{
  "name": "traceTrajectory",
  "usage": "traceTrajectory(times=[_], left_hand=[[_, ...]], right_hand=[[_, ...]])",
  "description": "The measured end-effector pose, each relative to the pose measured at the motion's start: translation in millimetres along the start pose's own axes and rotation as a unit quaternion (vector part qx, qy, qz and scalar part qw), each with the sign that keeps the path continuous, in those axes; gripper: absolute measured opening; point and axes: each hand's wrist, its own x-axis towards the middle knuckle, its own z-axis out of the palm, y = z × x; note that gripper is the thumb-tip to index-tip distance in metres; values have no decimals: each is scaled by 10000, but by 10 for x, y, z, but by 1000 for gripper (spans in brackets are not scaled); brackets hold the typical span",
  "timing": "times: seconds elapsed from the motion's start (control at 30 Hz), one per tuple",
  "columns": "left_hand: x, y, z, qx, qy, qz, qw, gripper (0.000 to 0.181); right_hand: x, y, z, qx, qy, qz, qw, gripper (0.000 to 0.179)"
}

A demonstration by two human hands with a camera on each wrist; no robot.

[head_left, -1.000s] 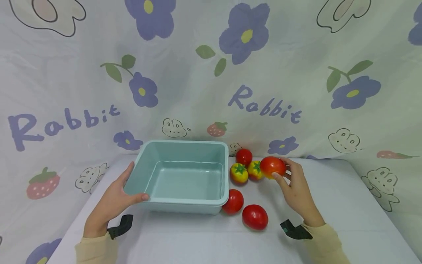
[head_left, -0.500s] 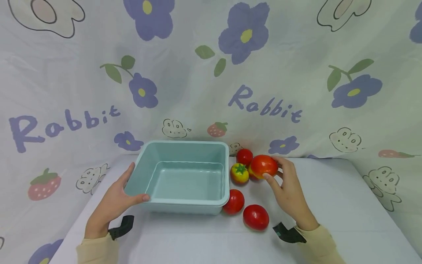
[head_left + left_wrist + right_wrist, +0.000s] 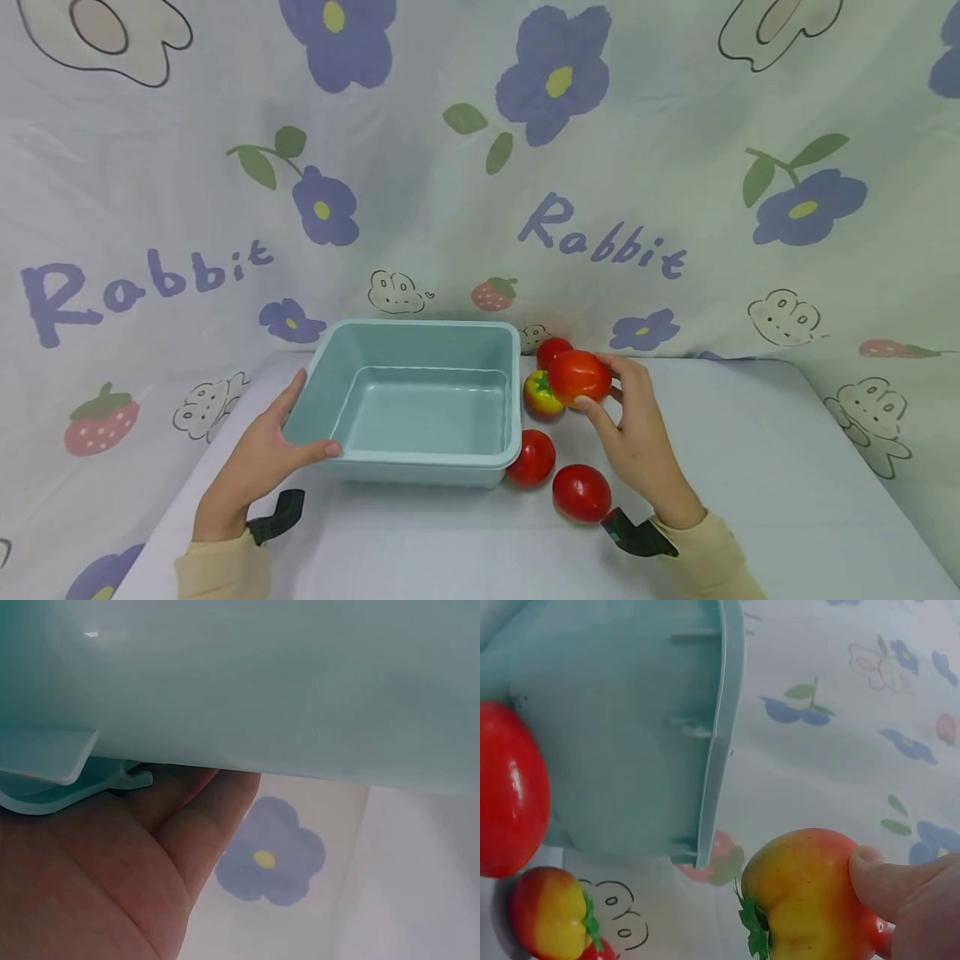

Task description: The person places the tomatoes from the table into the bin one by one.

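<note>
A pale blue-green plastic basin (image 3: pixel 427 458) stands upright on the white table, nothing inside it. My left hand (image 3: pixel 258 458) grips its left end, thumb over the front rim; in the left wrist view the fingers (image 3: pixel 202 825) reach up behind the basin wall. My right hand (image 3: pixel 637 433) holds a tomato (image 3: pixel 579 377) between thumb and fingers, above the table right of the basin. Its underside is yellow with a green calyx in the right wrist view. Behind it sit a small red tomato (image 3: pixel 553 348) and a yellow-red tomato (image 3: pixel 540 398), both partly covered.
Two red tomatoes lie nearer the front: one tomato (image 3: pixel 532 458) by the basin's right corner, another tomato (image 3: pixel 582 493) beside it. A printed cloth (image 3: pixel 420 208) hangs behind the table (image 3: pixel 780 467). Each wrist wears a black strap mount (image 3: pixel 639 533).
My right hand has moved left with the tomato, closer to the basin. The held tomato now covers a second yellow-red one that showed earlier. My left hand and the basin stay in place.
</note>
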Motion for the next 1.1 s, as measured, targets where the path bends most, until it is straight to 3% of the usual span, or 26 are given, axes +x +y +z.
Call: traceTrajectory(times=[0.47, 1.1], left_hand=[[-3, 3, -2, 16, -1, -12, 10000, 113], [0, -4, -2, 60, -9, -44, 10000, 112]], right_hand=[[8, -225, 147, 69, -163, -253, 9995, 65], [-4, -415, 416, 714, -414, -612, 9947, 63]])
